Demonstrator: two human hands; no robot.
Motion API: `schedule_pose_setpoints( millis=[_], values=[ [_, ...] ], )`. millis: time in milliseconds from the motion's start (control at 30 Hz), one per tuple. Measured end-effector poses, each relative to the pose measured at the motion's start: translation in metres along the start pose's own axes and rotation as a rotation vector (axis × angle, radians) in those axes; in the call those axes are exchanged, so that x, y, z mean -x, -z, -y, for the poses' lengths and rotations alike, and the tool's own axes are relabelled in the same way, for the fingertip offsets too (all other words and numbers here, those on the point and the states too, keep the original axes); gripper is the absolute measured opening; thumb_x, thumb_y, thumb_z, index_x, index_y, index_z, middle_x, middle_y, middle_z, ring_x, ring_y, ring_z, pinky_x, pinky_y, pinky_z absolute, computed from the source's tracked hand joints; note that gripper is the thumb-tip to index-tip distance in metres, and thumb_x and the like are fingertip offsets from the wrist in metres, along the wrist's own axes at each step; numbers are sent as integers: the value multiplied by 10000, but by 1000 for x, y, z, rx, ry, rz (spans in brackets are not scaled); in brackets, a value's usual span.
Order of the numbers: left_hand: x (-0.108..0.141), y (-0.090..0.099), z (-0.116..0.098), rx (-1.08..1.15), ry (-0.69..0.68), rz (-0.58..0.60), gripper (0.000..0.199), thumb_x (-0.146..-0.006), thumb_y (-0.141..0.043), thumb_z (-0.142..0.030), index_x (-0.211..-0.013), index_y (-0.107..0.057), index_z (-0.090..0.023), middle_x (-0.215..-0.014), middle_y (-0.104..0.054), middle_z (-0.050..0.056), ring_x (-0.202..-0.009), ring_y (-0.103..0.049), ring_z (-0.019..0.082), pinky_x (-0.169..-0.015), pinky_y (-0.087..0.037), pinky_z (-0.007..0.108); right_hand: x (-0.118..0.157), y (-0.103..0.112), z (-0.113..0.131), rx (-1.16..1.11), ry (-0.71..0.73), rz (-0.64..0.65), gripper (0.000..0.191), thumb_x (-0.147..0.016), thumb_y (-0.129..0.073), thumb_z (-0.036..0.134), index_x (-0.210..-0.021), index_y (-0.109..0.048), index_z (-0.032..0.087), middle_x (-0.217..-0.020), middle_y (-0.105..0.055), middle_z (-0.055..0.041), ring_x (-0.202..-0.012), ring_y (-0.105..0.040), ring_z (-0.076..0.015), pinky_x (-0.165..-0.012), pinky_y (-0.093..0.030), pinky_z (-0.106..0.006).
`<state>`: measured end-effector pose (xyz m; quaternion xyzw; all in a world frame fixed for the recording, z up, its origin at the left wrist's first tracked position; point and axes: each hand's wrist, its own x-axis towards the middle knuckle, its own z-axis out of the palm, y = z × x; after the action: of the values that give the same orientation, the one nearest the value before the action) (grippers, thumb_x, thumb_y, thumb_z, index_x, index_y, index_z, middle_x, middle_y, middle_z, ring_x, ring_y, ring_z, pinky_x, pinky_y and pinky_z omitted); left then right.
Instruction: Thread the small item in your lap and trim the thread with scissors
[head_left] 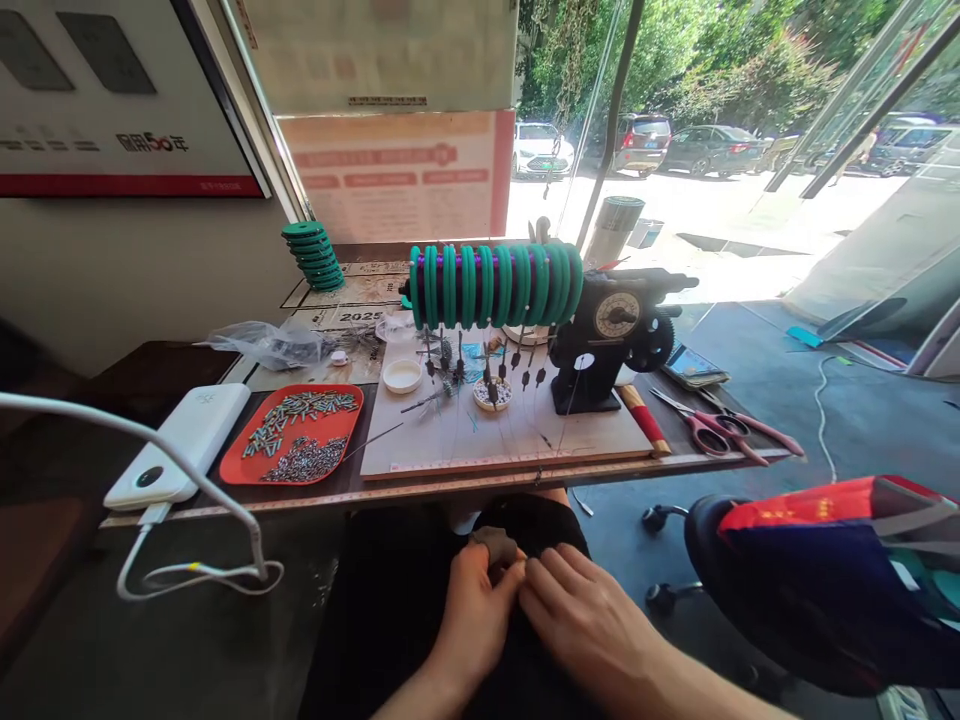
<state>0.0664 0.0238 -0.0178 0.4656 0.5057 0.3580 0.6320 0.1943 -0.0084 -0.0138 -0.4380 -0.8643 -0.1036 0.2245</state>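
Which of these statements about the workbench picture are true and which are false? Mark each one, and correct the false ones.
1. Both hands, the left hand and the right hand, meet in the lap, below the table edge. True.
2. The red tray holds scissors. False: it holds small metal pieces; the scissors lie to the right of the board.
3. Green spools sit in a row on the black winding machine. True.
4. The white power bank lies right of the scissors. False: it lies left of the tray.

A small grey-brown object (pixel 491 545); pinched between fingertips over the dark lap; mostly hidden.
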Motion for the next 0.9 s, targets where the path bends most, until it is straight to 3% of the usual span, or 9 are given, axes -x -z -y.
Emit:
schedule_pose_setpoints(
  millis=[200, 300, 367, 433, 533, 600, 767, 900],
  values=[
    [10, 9, -9, 45, -15, -37, 117, -576, -509, -192, -521, -417, -145, -557, -368, -22, -562, -286, 99, -510, -246, 221, -67, 14, -32, -171, 508, 413, 184, -815, -302, 240, -856, -478, 207, -758, -527, 26, -668, -303, 3, -657, -66, -185],
    [17, 19, -18, 78, 11, -8, 206, -622, -515, -206, -497, -358, -160, -514, -279, -37, -533, -223, 86, -493, -204, 225, -93, 14, -39, -221, 583, 559, 264, -833, -245, 265, -880, -500, 212, -673, -527, 26, -574, -242, 26, -643, -70, -187],
    [20, 26, -25, 96, 12, 9, 182, -651, -520, -215, -520, -414, -146, -515, -303, -31, -527, -233, 87, -495, -205, 230, -102, 13, -40, -231, 590, 585, 297, -836, -229, 277, -930, -505, 222, -609, -514, 35, -519, -162, 31, -626, -81, -180],
    [21, 32, -31, 98, -12, -3, 153, -674, -539, -234, -576, -487, -128, -532, -354, -23, -532, -266, 90, -503, -222, 231, -107, 13, -37, -280, 486, 642, 306, -830, -249, 300, -964, -514, 227, -601, -522, 45, -502, -96, 36, -608, -91, -161],
    [21, 36, -35, 75, -77, -57, 173, -707, -567, -256, -603, -509, -130, -559, -418, -12, -555, -331, 101, -540, -277, 232, -108, 14, -32, -347, 175, 735, 303, -809, -300, 327, -903, -557, 196, -624, -540, 41, -503, -53, 50, -578, -89, -130],
    [20, 35, -35, 23, -159, -104, 165, -732, -567, -244, -618, -521, -134, -650, -492, 14, -640, -413, 126, -622, -333, 240, -106, 15, -28, -330, 16, 725, 317, -804, -297, 331, -875, -563, 173, -625, -542, 31, -499, -37, 55, -559, -75, -119],
    [24, 27, -30, -311, -371, -278, 155, -810, -486, -221, -717, -580, -142, -862, -528, 78, -837, -494, 183, -739, -397, 268, -104, 18, -23, -312, -233, 670, 413, -814, -213, 394, -894, -545, 161, -653, -561, 11, -498, -17, 61, -551, -70, -100],
    [25, 24, -23, -556, -559, -385, 162, -827, -455, -164, -789, -607, -125, -928, -544, 111, -926, -508, 194, -838, -394, 284, -105, 21, -22, -371, -338, 661, 420, -809, -222, 409, -897, -550, 160, -692, -574, 7, -497, -68, 70, -560, -101, -82]
  ],
)
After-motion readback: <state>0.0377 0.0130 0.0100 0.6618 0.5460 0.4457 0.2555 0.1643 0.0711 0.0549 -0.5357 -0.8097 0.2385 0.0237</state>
